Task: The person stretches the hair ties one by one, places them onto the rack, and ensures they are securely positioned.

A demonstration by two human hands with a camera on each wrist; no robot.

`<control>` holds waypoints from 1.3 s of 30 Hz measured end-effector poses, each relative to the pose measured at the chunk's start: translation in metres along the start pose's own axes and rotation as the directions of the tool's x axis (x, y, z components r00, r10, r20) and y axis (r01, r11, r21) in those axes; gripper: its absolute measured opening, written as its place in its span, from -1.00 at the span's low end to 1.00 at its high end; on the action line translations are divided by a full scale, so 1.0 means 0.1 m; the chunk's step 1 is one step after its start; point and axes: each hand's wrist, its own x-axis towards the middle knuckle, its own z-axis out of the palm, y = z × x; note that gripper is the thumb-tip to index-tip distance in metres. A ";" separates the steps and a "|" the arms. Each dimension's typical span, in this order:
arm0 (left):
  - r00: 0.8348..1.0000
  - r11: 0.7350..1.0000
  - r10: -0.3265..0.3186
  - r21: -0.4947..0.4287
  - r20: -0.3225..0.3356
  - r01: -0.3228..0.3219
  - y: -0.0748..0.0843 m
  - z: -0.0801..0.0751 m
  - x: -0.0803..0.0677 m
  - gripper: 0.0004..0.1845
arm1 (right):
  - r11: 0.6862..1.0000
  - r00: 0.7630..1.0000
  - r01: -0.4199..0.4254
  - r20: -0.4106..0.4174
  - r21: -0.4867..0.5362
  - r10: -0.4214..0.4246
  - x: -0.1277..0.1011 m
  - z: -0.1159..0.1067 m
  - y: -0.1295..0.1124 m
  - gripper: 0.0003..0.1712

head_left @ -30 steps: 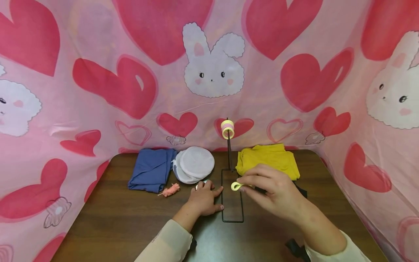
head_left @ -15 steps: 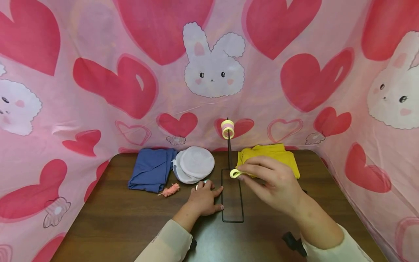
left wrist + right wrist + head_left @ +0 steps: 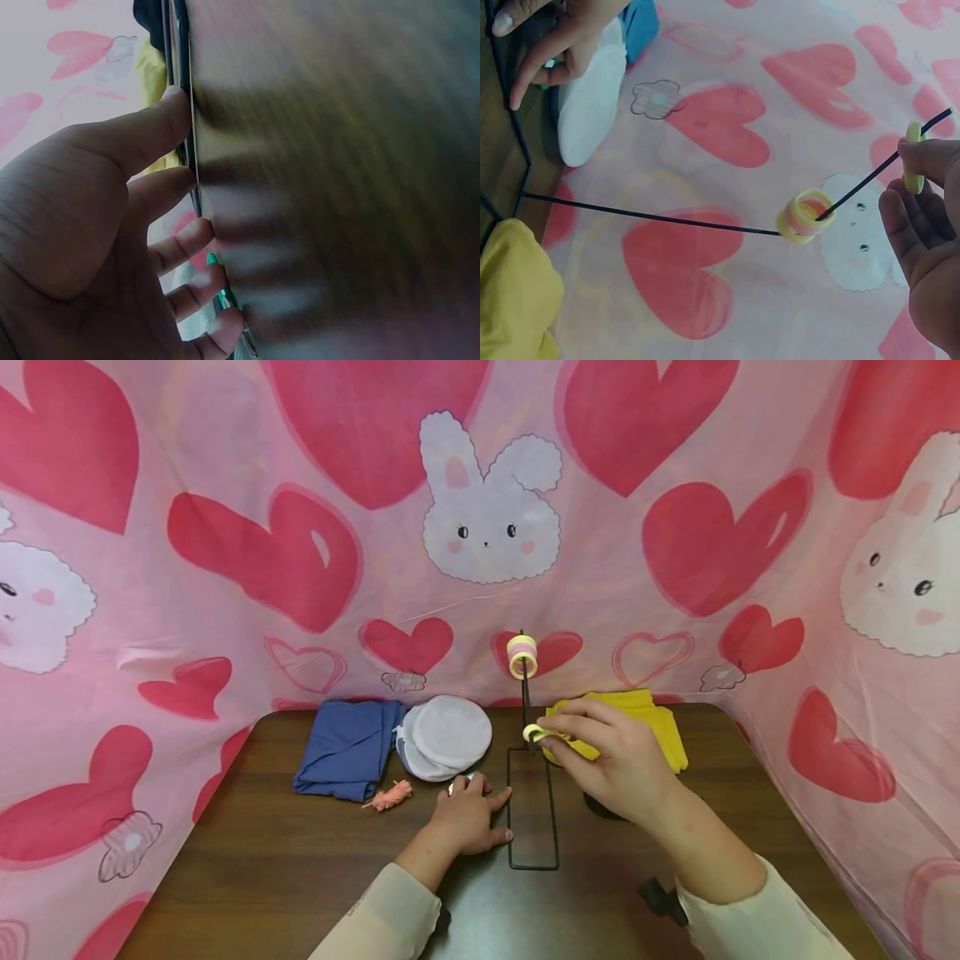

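My right hand point(image 3: 626, 752) pinches a pale yellow hair tie point(image 3: 913, 159) between thumb and fingers. In the right wrist view that tie is at the rod near its free tip, which pokes out past it. Farther along the black wire stand's rod point(image 3: 868, 180) hangs a bunch of yellow and pink hair ties point(image 3: 804, 216). Flat on the table lies the stand's rectangular base point(image 3: 557, 835). My left hand point(image 3: 465, 818) rests beside it with fingers spread, thumb and index finger touching the base's left wire. By its other fingertips is a thin green-ended item point(image 3: 225, 289), partly hidden.
Behind the left hand sit white round mesh pieces point(image 3: 450, 732), a folded blue cloth point(image 3: 348, 747) and a coral yarn bundle point(image 3: 392, 795). A yellow cloth point(image 3: 667, 731) lies beyond the right hand. Something black point(image 3: 600, 808) shows under that hand. A patterned curtain stands behind the table point(image 3: 262, 860).
My right hand has moved away from me with the yellow hair tie, up to the rod's near tip. The left hand has stayed on the base.
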 end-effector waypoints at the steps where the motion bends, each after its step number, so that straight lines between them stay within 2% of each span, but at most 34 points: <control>1: 1.000 1.000 0.000 0.000 0.000 0.000 0.00 0.00 0.00 -0.21 | 1.000 1.000 -0.013 0.005 -0.003 0.013 0.01 0.01 0.03 -0.59; 5: 1.000 1.000 0.001 0.002 0.000 -0.001 0.00 -0.01 0.00 -0.21 | 0.999 0.999 -0.043 0.003 -0.022 0.043 0.05 0.07 0.15 -0.71; 13: 1.000 1.000 -0.002 -0.001 0.016 0.002 0.00 -0.01 0.01 -0.20 | 0.995 0.996 -0.094 -0.014 -0.030 0.093 0.21 0.19 0.41 -0.63; 18: 1.000 1.000 0.004 -0.002 0.021 -0.004 0.01 0.00 0.00 -0.20 | 0.988 0.990 -0.143 -0.020 -0.054 0.142 0.28 0.27 0.51 -0.59; 25: 1.000 1.000 0.000 0.006 0.026 0.000 0.03 0.00 0.00 -0.20 | 0.984 0.986 -0.165 -0.035 -0.072 0.163 0.34 0.33 0.62 -0.51; 31: 1.000 1.000 0.000 0.006 0.025 0.000 0.03 0.00 -0.01 -0.20 | 0.977 0.980 -0.201 -0.027 -0.076 0.199 0.24 0.32 0.62 -0.51; 39: 1.000 1.000 -0.004 -0.015 0.020 0.004 0.02 -0.02 -0.03 -0.20 | 0.976 0.978 -0.210 -0.029 -0.051 0.208 -0.08 0.31 0.57 -0.62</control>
